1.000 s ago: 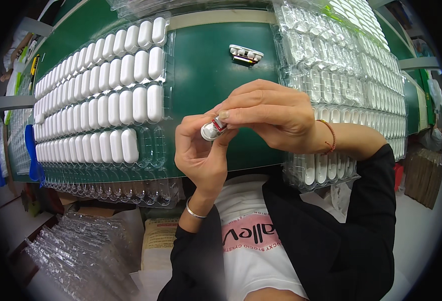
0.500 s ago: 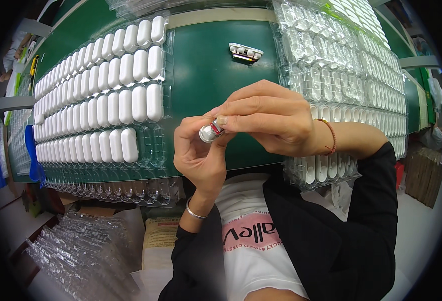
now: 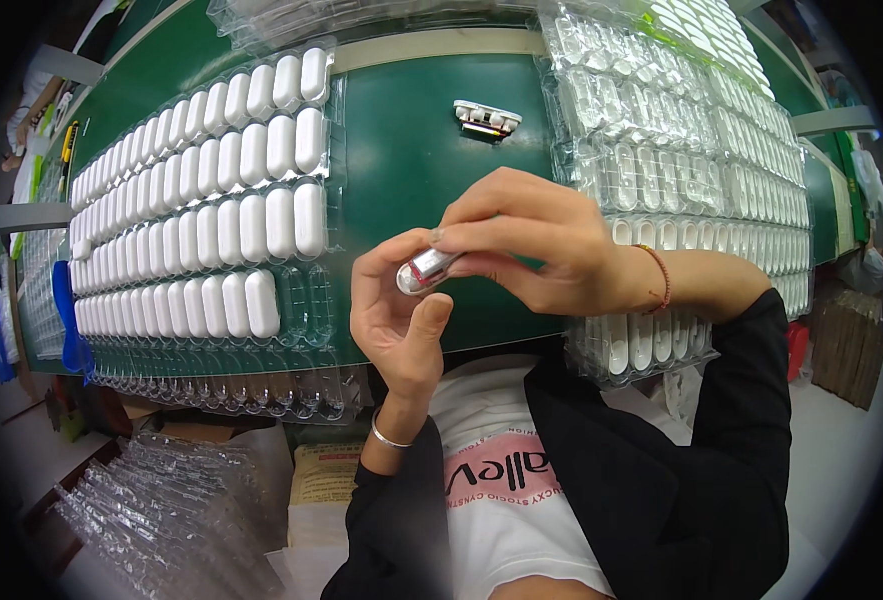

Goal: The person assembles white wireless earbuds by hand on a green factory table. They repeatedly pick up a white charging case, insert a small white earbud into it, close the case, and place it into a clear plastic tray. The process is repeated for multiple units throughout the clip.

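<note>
Between my two hands is a small white plastic shell (image 3: pixel 409 281) with a silver, red-edged part (image 3: pixel 435 262) at it, held above the table. My left hand (image 3: pixel 393 315) curls its fingers round the shell from the left, its thumb standing off below. From the right, the fingertips of my right hand (image 3: pixel 531 232) pinch the silver part. How the two parts are joined is hidden by my fingers. Beyond my hands, a white part with a dark, yellow-edged underside (image 3: pixel 486 119) lies on the green table.
Clear trays with rows of white oblong cases (image 3: pixel 253 221) cover the left of the green table (image 3: pixel 401 130). On the right are stacked clear trays (image 3: pixel 651 180), several holding open white shells. Empty clear trays (image 3: pixel 161 510) are piled below the table at the left.
My left thumb has come away from the piece and dropped lower. More of the silver part shows as my right fingers have tilted. The view has shifted slightly.
</note>
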`<action>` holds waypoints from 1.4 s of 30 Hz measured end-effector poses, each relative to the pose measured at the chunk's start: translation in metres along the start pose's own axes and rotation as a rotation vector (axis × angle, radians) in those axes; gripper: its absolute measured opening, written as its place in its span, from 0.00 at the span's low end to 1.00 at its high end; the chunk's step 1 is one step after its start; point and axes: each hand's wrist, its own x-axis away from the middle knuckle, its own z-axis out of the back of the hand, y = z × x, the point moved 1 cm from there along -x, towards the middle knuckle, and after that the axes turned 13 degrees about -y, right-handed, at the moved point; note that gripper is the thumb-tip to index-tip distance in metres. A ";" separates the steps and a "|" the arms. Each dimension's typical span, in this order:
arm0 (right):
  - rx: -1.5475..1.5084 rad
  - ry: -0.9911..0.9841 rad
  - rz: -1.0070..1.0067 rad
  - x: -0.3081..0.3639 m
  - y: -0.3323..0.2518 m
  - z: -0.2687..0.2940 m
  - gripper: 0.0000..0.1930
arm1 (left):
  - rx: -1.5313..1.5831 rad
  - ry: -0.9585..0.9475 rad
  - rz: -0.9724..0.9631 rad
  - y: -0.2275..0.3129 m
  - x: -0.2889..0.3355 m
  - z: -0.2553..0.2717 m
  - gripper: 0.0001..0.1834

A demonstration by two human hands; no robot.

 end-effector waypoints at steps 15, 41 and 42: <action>0.646 -0.116 0.171 -0.011 -0.012 0.006 0.12 | 0.099 0.035 0.184 0.011 -0.010 0.000 0.21; 0.944 0.092 -0.498 -0.092 0.195 0.214 0.09 | -0.177 -0.110 0.240 -0.014 -0.008 -0.011 0.14; 1.026 0.143 -0.373 -0.088 0.199 0.214 0.08 | -0.180 -0.109 0.237 -0.015 -0.008 -0.011 0.14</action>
